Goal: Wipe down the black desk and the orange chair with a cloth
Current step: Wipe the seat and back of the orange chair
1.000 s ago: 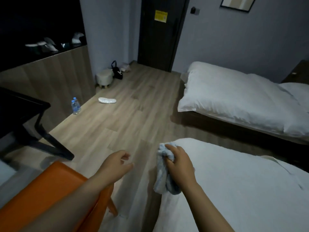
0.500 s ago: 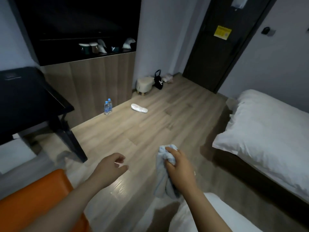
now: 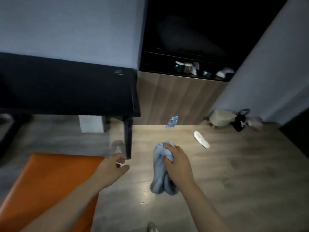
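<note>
Two hands occupy the lower centre of the frame, apart from each other and with bare floor (image 3: 234,173) showing between them. Right hand (image 3: 179,162): fingers curled round the upper part of a light blue cloth (image 3: 159,174), which is bunched in the grip and hangs below the hand above the wooden floor, clear of both the desk and the chair. Left hand (image 3: 111,166): fingers loosely curled, nothing held, positioned at the right edge of the orange chair (image 3: 50,181); contact with the chair cannot be confirmed. The orange chair fills the lower left of the frame. The black desk (image 3: 66,91) spans the left of the frame above the chair, set against a grey-blue wall, and its dark leg (image 3: 128,136) comes down to the floor just above the left hand. Right of the desk stands a wood-panelled cabinet (image 3: 175,97), with a dark shelf (image 3: 158,69) over it carrying several cups and small items, too blurred to identify. Two water bottles (image 3: 171,122) stand together on the floor at the cabinet base. One white slipper (image 3: 201,137) lies on the floor to the right of the bottles. At the right of the frame a small pale stool (image 3: 221,118) stands against the wall, with a black bag (image 3: 240,121) just beside it. The frame is dim and slightly blurred.
</note>
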Tool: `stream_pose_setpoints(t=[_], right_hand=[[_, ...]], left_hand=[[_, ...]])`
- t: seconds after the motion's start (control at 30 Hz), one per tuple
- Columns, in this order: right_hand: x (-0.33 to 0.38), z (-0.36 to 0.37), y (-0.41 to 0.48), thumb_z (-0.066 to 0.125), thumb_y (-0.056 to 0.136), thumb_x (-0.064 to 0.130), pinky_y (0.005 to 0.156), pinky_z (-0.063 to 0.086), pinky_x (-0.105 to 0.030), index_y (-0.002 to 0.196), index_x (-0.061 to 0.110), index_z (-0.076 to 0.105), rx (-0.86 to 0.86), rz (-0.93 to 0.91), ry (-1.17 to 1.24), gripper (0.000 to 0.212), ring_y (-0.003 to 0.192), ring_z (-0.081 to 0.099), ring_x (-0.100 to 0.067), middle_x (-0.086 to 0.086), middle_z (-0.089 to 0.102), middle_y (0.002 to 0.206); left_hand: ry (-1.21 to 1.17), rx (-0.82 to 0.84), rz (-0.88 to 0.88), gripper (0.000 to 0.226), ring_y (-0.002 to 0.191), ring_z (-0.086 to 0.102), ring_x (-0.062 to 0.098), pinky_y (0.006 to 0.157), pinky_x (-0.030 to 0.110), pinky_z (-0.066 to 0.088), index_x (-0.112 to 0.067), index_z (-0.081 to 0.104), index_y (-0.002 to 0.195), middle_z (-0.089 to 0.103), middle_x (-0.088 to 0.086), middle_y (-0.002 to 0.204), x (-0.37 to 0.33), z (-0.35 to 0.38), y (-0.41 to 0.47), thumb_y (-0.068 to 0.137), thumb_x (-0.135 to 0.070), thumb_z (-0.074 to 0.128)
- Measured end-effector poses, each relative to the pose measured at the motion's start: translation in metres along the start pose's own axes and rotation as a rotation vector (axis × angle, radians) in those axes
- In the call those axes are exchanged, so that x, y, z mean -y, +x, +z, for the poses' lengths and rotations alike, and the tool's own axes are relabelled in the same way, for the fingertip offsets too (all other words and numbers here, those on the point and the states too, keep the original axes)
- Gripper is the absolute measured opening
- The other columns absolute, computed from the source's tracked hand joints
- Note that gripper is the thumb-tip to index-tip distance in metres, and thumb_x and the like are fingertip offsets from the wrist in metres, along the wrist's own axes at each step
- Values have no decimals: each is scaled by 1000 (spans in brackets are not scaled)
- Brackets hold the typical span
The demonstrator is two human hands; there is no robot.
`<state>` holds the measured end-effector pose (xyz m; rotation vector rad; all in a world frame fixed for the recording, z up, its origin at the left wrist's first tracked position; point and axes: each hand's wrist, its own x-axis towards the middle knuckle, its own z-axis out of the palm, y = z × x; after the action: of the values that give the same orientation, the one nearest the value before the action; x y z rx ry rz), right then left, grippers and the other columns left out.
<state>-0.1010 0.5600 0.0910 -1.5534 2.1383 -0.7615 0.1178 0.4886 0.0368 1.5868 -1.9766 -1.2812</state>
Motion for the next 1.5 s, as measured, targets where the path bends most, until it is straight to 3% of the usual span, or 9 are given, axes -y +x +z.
stream_pose_setpoints(t=[0.2,0.4,0.5,0.63,0.8,0.9,1.1,1.3,1.5], right_hand=[[34,48,86,46,93,19,101,39,-28,128,32,53,342,-414,-14,37,115,50,-9,10,54,127],[92,116,66,39,96,40,80,47,-20,111,44,51,694,-673,40,20,92,56,0,17,57,106],[108,134,24,50,94,38,96,46,-29,121,35,57,876,-844,176,28,112,55,-7,9,59,122],[117,160,-27,57,92,30,99,44,-31,126,25,58,1063,-986,219,35,117,54,-9,2,60,125],[106,184,-85,57,92,20,89,45,-11,116,41,59,1382,-1031,333,31,107,57,6,20,65,111],[92,191,-109,58,92,19,99,44,-23,124,30,59,1498,-997,334,33,115,55,1,12,63,122],[67,191,-118,59,92,21,96,48,-23,125,29,57,1596,-903,326,34,113,57,-1,11,63,122],[26,205,-83,63,88,33,83,49,-11,128,36,53,1661,-850,242,41,110,56,5,20,61,119],[-24,265,-34,56,91,43,65,45,-2,120,45,52,1445,-896,223,30,97,54,17,31,60,102]], left_hand=[[-99,-412,-286,10,84,63,10,67,15,41,-21,63,92,66,-2,94,19,-12,-33,85,-16,69],[-243,-765,-632,33,92,60,10,74,21,45,-17,61,118,62,-5,108,41,14,-115,88,-30,67],[-332,-940,-749,33,95,61,11,77,24,50,-19,60,118,64,-4,110,47,36,-160,90,-35,64],[-440,-1144,-777,23,91,63,6,76,22,53,-24,64,108,66,-8,101,55,71,-211,91,-38,62],[-633,-1359,-731,18,87,65,0,74,20,52,-32,67,101,70,-12,93,60,120,-245,90,-43,60],[-786,-1421,-664,28,90,65,-4,79,24,54,-36,67,102,70,-20,98,59,143,-255,84,-55,58],[-1162,-1419,-523,38,87,71,17,71,29,56,-21,70,101,74,3,95,60,172,-246,82,-53,62],[-1053,-1513,-639,15,80,70,5,58,13,51,-22,66,101,74,-9,87,65,205,-206,92,-32,61],[-624,-1641,-834,10,80,65,13,70,33,56,-19,62,96,67,-1,88,107,246,-186,92,-28,61]])
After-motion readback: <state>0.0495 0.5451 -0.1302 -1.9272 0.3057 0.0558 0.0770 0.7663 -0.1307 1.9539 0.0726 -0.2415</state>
